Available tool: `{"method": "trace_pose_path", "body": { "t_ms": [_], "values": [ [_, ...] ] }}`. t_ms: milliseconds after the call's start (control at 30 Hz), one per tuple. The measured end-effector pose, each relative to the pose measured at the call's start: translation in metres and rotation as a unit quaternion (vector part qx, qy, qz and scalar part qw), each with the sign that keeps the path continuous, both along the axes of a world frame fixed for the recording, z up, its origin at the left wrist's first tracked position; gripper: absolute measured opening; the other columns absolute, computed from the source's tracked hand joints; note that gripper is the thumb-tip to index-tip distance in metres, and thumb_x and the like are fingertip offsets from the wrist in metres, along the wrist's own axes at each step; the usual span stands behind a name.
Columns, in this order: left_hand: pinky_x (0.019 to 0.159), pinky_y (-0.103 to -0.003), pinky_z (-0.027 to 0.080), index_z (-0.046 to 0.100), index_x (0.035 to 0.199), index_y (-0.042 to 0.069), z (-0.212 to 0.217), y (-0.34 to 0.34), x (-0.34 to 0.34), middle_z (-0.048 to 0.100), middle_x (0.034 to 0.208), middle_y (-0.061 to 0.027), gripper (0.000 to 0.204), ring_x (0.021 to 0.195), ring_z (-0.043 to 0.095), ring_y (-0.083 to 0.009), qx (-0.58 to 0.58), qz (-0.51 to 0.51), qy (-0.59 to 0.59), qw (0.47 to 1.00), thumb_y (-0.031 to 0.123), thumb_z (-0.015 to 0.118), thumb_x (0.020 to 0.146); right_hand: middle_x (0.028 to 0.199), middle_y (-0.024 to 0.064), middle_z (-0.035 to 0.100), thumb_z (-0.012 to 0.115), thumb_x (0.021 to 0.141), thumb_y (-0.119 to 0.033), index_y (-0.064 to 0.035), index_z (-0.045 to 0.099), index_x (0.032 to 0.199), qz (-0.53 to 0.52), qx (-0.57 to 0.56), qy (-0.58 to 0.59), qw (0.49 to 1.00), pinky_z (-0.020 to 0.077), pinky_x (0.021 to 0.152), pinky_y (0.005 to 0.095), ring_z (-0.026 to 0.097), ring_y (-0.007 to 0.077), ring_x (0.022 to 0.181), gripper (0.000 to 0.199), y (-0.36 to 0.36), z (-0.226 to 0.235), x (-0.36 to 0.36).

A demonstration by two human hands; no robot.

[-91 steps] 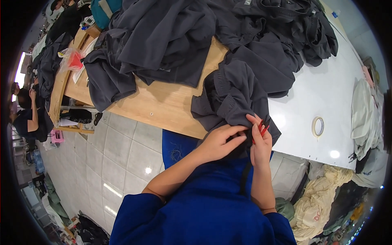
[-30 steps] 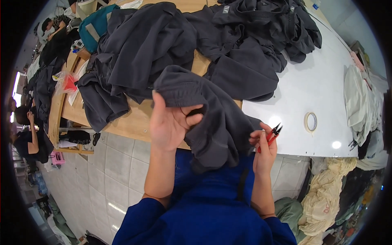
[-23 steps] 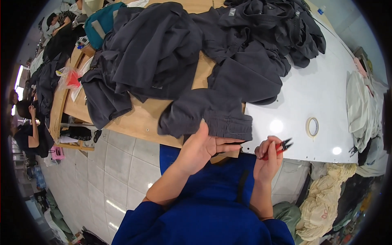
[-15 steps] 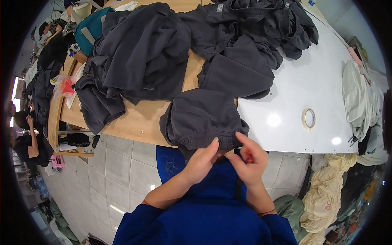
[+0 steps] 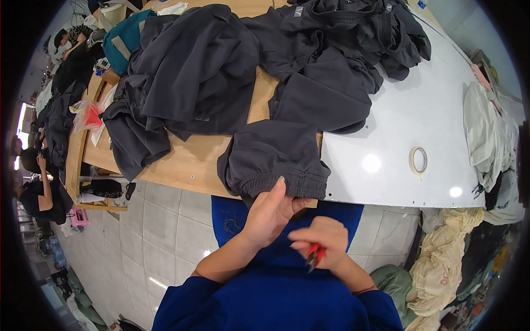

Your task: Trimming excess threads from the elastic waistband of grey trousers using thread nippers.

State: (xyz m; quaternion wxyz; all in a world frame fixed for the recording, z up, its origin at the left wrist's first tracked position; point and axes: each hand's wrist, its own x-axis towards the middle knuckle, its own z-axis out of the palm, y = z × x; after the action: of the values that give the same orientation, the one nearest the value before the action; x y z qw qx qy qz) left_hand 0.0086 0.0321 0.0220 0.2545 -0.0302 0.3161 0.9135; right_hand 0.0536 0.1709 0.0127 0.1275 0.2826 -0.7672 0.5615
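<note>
Dark grey pants (image 5: 276,146) lie bunched at the table's near edge, with the gathered elastic waistband (image 5: 309,183) toward me. My left hand (image 5: 268,216) grips this waistband, its thumb on top and the fingers underneath, partly hidden by the cloth. Apart from the garment, my right hand (image 5: 327,234) hovers over my lap, slightly smeared by motion. Closed in its palm is a pair of small red-handled thread snips (image 5: 314,255), the dark tip pointing down toward my body.
More dark grey garments (image 5: 193,71) are heaped across the wooden table (image 5: 165,174). On the white board (image 5: 397,149) at right lies a tape roll (image 5: 418,160). Cream cloth (image 5: 441,270) is piled below it. People (image 5: 41,187) are at far left.
My right hand has let go of the waistband's right end and drawn back toward my body, bringing the snips into clearer view. My left hand stays on the waistband.
</note>
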Motion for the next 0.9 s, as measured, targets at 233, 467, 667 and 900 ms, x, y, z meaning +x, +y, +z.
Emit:
{"method": "trace_pose_path", "body": {
  "t_ms": [233,467,667,900],
  "values": [
    [0.086,-0.033,0.049,0.059,0.107,-0.003,-0.010,-0.006,0.006,0.063,0.103,-0.0110,0.028,0.094,0.060,-0.0174,-0.024,-0.013,-0.002,1.000,0.019,0.047,0.095,0.069,-0.0007,0.046,0.066,0.082,-0.018,0.0059,0.044,0.122,-0.164,-0.213,-0.159,0.950,0.0338,0.053,0.0201,0.040,0.0064,0.059,0.052,0.007,0.005,-0.012],
    [0.081,-0.030,0.050,0.056,0.108,-0.002,-0.006,-0.003,0.003,0.063,0.104,-0.0125,0.023,0.093,0.061,-0.0172,-0.048,0.051,0.015,0.997,0.011,0.046,0.093,0.081,0.0107,0.060,0.067,0.071,0.004,0.0003,0.061,0.107,-0.235,-0.021,-0.075,0.969,0.0442,0.056,0.0219,0.057,0.0139,0.066,0.036,0.011,0.015,-0.015],
    [0.083,-0.031,0.049,0.054,0.110,-0.003,-0.012,-0.002,0.004,0.062,0.105,-0.0125,0.024,0.095,0.061,-0.0176,-0.034,0.049,0.021,0.998,0.009,0.043,0.093,0.080,0.0101,0.061,0.073,0.066,0.003,-0.0008,0.064,0.105,-0.274,0.029,0.008,0.961,0.0470,0.057,0.0242,0.059,0.0176,0.065,0.040,0.011,0.007,-0.017],
    [0.084,-0.029,0.047,0.058,0.108,0.000,-0.012,0.001,0.002,0.062,0.107,-0.0083,0.020,0.097,0.058,-0.0142,-0.028,0.055,0.024,0.998,0.009,0.050,0.092,0.080,0.0104,0.060,0.073,0.064,0.003,-0.0020,0.066,0.104,-0.292,0.031,0.001,0.956,0.0470,0.058,0.0253,0.059,0.0201,0.064,0.041,0.011,0.007,-0.018]
  ]
}}
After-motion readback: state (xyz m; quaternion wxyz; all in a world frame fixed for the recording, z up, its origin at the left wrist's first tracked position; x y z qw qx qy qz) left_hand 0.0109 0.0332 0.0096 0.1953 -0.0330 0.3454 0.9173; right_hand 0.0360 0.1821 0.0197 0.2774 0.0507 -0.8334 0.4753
